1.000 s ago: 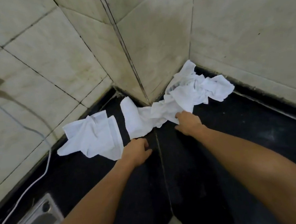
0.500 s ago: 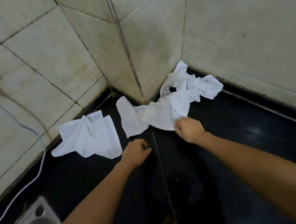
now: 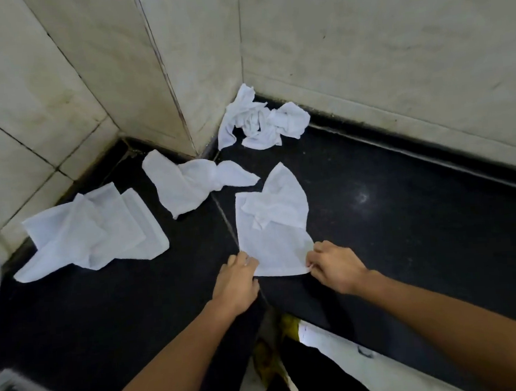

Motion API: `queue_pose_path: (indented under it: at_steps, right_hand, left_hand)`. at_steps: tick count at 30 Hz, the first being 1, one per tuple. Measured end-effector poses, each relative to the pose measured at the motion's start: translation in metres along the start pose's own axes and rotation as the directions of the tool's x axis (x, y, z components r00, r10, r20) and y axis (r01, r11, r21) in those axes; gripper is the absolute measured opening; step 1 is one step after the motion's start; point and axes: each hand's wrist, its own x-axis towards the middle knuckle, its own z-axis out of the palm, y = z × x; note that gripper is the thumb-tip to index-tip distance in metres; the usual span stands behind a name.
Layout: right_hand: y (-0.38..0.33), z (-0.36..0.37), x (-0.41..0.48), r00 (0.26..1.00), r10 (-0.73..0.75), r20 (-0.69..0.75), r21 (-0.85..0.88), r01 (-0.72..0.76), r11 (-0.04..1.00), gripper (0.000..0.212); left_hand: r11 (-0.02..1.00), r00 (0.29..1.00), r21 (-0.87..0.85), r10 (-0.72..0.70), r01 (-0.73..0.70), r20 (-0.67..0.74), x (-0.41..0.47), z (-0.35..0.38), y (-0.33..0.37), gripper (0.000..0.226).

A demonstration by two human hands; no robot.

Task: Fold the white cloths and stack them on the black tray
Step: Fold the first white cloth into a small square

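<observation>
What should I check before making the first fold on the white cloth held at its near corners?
1. Left hand pinches the near left corner of the thin white cloth: ok.
2. Right hand pinches the near right corner: ok.
3. Cloth lies flat: not ok, its far end is rumpled and doubled over.
4. Cloth clear of the twisted white cloth beside it: ok, a dark gap shows.
5. Black stone counter bare around it: ok.
6. Black tray ready for stacking: cannot tell, none is in view.
</observation>
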Motion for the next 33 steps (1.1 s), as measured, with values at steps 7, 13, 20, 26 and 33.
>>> queue_pose_path:
  at_steps: [7,13,20,26,33]
  right_hand:
    - [0.001,0.044,-0.053,0.981,0.105,0.162,-0.017,-0.103,0.995,0.025]
    - [0.003,0.012,-0.024,0.944,0.330,-0.010,0.171,-0.324,0.931,0.031]
    - [0.022,-0.022,0.073,0.866,0.498,0.042,0.236,-0.493,0.837,0.043]
    - [0.011,-0.072,0.148,0.812,0.571,-0.120,0.636,-0.379,0.672,0.017]
    - [-0.004,-0.139,0.231,0.881,0.432,-0.190,0.760,-0.147,0.633,0.016]
  left_hand:
    - [0.990,0.989,0.073,0.114,-0.121,0.092,-0.028,0.035,0.018,0.032]
    - [0.998,0.990,-0.055,0.032,-0.025,0.136,-0.025,0.031,0.010,0.015]
    - [0.990,0.970,-0.042,-0.120,0.132,0.211,0.003,0.027,0.021,0.009]
    - [0.981,0.955,-0.058,-0.165,0.184,0.248,0.007,0.036,0.020,0.012]
    - [0.979,0.940,0.011,-0.200,0.206,0.277,0.013,0.041,0.019,0.016]
